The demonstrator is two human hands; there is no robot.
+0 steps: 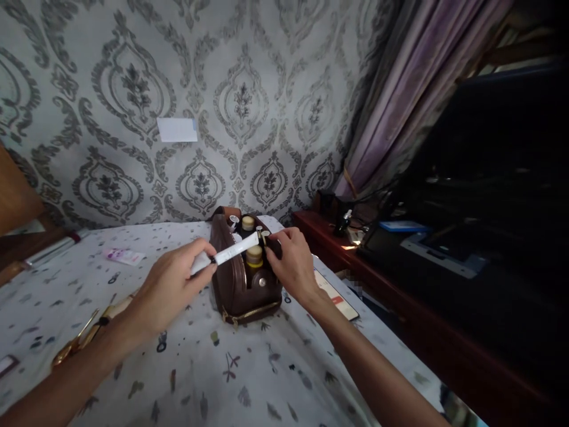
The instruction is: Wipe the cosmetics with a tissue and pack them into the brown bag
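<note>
Bottles (pixel 254 256) are standing in the open bag (pixel 226 267), my left hand (pixel 171 283) pinching a white tube (pixel 237 249) above, my right hand (pixel 294 264) gripping the bag's edge, pink-and-white tube (pixel 124 256) lying outside.

Bare forearms (pixel 372 362) stretched forward, angled inward; left hand (pixel 174 283) in pinch, right hand (pixel 296 264) bent-fingered.

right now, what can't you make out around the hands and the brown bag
Head view:
Print on the white tube: too small and blurred.
Inside bottom of the brown leather bag: hidden by its walls and contents.
Gold-coloured tool: partly behind the left forearm.
Phone screen text: too small.
Dark-edged item: cut off by the left edge.
</note>
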